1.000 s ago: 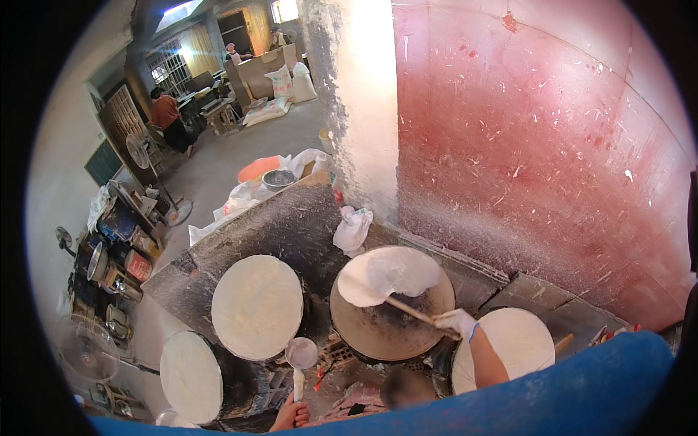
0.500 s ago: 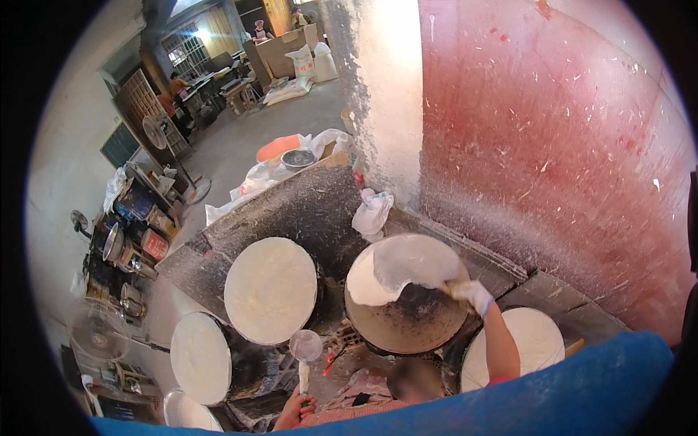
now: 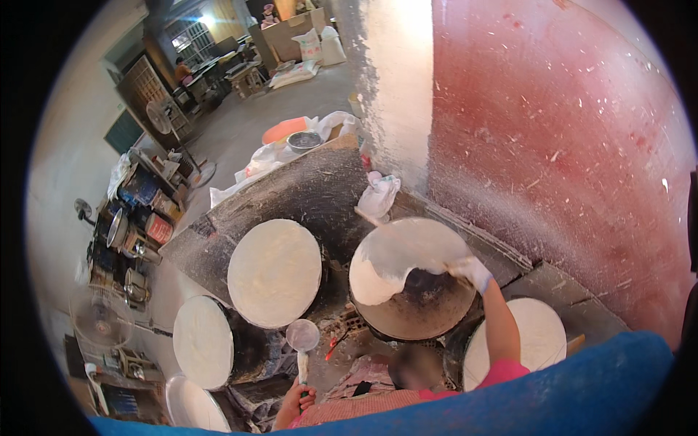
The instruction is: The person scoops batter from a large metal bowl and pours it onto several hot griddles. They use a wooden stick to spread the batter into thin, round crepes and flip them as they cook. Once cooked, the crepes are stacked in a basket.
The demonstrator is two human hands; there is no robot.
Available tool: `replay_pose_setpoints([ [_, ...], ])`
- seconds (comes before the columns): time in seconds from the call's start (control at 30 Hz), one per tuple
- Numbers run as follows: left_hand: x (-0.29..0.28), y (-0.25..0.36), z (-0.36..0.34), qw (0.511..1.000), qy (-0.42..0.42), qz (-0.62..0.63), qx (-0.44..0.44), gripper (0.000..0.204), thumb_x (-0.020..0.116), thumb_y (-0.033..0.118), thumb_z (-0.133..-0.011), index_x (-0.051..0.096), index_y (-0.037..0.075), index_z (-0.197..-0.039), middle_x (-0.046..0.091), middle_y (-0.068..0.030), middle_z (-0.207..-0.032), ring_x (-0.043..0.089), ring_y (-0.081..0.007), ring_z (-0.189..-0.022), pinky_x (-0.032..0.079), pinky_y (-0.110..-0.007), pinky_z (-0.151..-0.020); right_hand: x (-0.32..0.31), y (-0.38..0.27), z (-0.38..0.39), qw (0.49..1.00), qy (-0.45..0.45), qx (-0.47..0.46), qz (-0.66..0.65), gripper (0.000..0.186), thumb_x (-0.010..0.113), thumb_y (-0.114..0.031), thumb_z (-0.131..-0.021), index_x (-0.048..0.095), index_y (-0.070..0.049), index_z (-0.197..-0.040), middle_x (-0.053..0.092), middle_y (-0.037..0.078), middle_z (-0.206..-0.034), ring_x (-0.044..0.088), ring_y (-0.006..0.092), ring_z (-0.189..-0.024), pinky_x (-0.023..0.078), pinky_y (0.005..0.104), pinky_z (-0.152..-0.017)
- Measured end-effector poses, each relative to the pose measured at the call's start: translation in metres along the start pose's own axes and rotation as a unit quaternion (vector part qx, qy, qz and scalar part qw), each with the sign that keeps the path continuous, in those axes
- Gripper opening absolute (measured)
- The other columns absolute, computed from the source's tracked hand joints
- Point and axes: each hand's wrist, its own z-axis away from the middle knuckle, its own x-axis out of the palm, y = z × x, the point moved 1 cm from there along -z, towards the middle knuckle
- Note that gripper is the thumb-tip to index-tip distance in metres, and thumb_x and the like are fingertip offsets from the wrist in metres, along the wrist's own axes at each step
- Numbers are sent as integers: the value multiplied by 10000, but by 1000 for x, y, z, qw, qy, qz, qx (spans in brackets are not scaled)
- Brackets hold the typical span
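My left hand (image 3: 298, 400) grips a long handle topped by a small round ladle (image 3: 302, 335) near the lower middle. My white-gloved right hand (image 3: 470, 272) holds a thin wooden stick (image 3: 392, 234) over the right-middle round griddle (image 3: 429, 305). Pale batter (image 3: 374, 283) coats that griddle's left and upper part in a ragged crescent, greyer at the top, with dark metal showing lower right. Left of it is a round griddle covered in a pale layer (image 3: 274, 272). Similar coated rounds lie at far left (image 3: 202, 341) and beneath my right forearm (image 3: 531, 334).
A dark stone slab (image 3: 313, 178) backs the griddles, with white sacks and a metal bowl (image 3: 304, 140) behind. A pillar (image 3: 392, 94) and red wall (image 3: 545, 109) stand right. Fans (image 3: 160, 116), pots and buckets line the left. Co-workers (image 3: 185, 73) are in the far room.
My right hand has moved up and right with the stick, whose tip now points to the back left. The batter reaches further round the griddle's upper edge. The view has shifted slightly.
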Motion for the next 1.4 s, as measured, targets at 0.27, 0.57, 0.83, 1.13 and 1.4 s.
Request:
replay_pose_setpoints([
  [0.27, -3, -8, 9, 1000, 1, -12, 12, 602, 417, -15, -796, 257, 265, -1305, 465, -77, -650, 301, -67, -365, 260, -196, -329, -18, 1, 44, 981, -148, 118, 32, 320, 706, -146, -653, 670, -24, -947, 661, 129, -820, 587, 150, -707, 461, 291, -666],
  [0.57, -10, -17, 31, 1000, -2, 9, 13, 597, 388, -8, -810, 250, 277, -1316, 474, -74, -666, 298, -65, -363, 262, -202, -327, 10, -50, -1, 997, -46, 47, 35, 299, 676, -147, -683, 671, -90, -977, 627, 31, -688, 538, 119, -569, 420, 254, -500],
  [0.83, -37, 12, 39, 998, -48, -29, 7, 599, 392, 4, -788, 255, 244, -1320, 475, -87, -643, 315, -72, -364, 270, -188, -312, 7, -21, 166, 956, -121, 185, 192, 297, 610, -319, -734, 664, -151, -973, 590, 91, -627, 528, 157, -508, 438, 305, -465],
  [1.13, -91, 73, 26, 989, -101, -93, -55, 653, 430, -46, -747, 259, 246, -1305, 480, -94, -596, 315, -94, -314, 247, -220, -274, 255, 34, 289, 890, 445, 99, 11, 255, 581, -308, -775, 652, -126, -940, 604, 136, -727, 571, 240, -637, 456, 331, -587],
  [1.4, -102, 86, 62, 979, -149, -113, -75, 661, 422, -13, -800, 225, 307, -1345, 453, -73, -617, 324, -88, -344, 266, -217, -298, 354, 6, 207, 852, 440, 81, 272, 221, 538, -293, -815, 638, -131, -927, 608, 172, -745, 596, 312, -670, 470, 378, -620],
])
